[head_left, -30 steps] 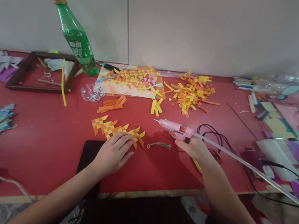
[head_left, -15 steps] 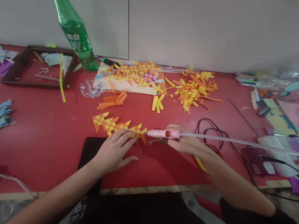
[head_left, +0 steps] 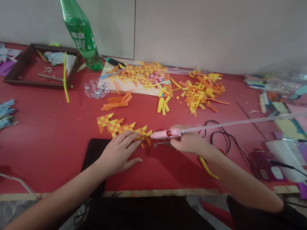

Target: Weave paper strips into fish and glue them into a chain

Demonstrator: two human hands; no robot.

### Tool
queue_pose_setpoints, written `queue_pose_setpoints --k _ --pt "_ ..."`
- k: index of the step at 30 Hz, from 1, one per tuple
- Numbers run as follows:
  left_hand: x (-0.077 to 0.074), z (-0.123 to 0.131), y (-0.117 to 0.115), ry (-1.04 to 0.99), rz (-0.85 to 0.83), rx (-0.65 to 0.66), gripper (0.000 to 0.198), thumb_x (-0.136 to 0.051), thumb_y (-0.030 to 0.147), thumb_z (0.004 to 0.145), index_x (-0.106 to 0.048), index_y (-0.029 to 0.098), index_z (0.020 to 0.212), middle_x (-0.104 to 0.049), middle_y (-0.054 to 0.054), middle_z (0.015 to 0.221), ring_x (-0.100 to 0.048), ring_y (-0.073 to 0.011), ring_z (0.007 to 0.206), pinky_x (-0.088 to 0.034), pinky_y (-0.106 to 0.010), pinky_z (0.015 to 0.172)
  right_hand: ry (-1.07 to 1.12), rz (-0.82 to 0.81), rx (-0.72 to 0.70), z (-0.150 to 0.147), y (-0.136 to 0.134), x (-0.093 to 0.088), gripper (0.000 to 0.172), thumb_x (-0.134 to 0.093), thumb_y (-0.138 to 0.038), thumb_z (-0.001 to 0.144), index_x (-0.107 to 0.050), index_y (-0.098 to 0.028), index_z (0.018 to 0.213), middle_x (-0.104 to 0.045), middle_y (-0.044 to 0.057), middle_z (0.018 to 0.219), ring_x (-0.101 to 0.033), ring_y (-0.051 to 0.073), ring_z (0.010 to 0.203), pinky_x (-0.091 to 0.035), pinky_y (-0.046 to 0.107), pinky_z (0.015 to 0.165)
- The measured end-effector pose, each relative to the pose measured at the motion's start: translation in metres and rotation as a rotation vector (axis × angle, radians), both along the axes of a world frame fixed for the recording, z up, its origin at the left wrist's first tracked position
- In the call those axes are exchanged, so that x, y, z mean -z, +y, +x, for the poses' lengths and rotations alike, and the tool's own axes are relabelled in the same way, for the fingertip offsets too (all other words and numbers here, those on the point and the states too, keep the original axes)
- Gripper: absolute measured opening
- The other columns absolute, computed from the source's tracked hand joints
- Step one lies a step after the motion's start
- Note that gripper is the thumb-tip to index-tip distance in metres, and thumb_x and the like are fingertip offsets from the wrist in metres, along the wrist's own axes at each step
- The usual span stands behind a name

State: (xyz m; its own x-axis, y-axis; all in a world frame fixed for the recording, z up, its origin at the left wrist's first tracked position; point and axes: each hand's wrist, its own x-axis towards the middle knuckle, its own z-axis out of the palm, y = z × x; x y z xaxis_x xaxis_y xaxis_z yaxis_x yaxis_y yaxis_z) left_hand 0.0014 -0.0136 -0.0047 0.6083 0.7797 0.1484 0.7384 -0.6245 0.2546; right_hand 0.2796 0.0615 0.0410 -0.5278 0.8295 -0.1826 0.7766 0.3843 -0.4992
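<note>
A row of woven yellow and orange paper fish (head_left: pixel 115 126) lies on the red table. My left hand (head_left: pixel 118 151) rests flat, fingers stretched out, with the fingertips on the right end of the row. My right hand (head_left: pixel 186 141) is wrapped round a small pink glue gun (head_left: pixel 166 134), from whose back a long translucent glue stick (head_left: pixel 241 121) sticks out. The gun's nozzle points left at the tail of the rightmost fish; whether it touches is too small to tell. A wire stand with a looped end (head_left: pixel 155 145) hangs under the gun.
A dark phone (head_left: pixel 93 152) lies beside my left wrist. Behind are orange strips (head_left: pixel 117 101), a pile of paper strips (head_left: pixel 200 92), more woven fish (head_left: pixel 141 73) on a board, a clear tray (head_left: pixel 97 88), a green bottle (head_left: pixel 81 33) and a wooden frame (head_left: pixel 37 84). Black cable (head_left: pixel 236 144) lies to the right.
The back of the glue gun has tilted, and the glue stick's far end has swung up and away. My left hand stays on the fish. The view has shifted slightly.
</note>
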Motion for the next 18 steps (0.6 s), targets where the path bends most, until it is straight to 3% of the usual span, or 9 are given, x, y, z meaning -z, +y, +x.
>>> queue_pose_setpoints --k 12,18 --pt "-0.001 0.001 0.001 -0.002 -0.017 -0.001 0.057 -0.055 0.051 0.092 -0.054 0.015 0.137 -0.057 -0.013 0.139 -0.046 -0.0342 0.131 -0.043 -0.050 0.107 -0.031 0.031 -0.061 -0.004 0.002 -0.007 0.019 -0.047 -0.012 0.069 -0.063 -0.021 0.076 -0.069 0.002 0.078 -0.055 0.015 0.067 -0.037 0.025 0.060" --pt "-0.002 0.001 0.000 -0.010 -0.022 -0.002 0.055 -0.056 0.050 0.092 -0.056 0.015 0.134 -0.056 -0.014 0.140 -0.046 -0.0342 0.131 -0.043 -0.050 0.107 -0.064 0.014 -0.012 -0.009 0.003 -0.013 0.025 -0.049 -0.012 0.068 -0.069 -0.021 0.081 -0.074 0.004 0.087 -0.063 0.018 0.074 -0.041 0.026 0.061"
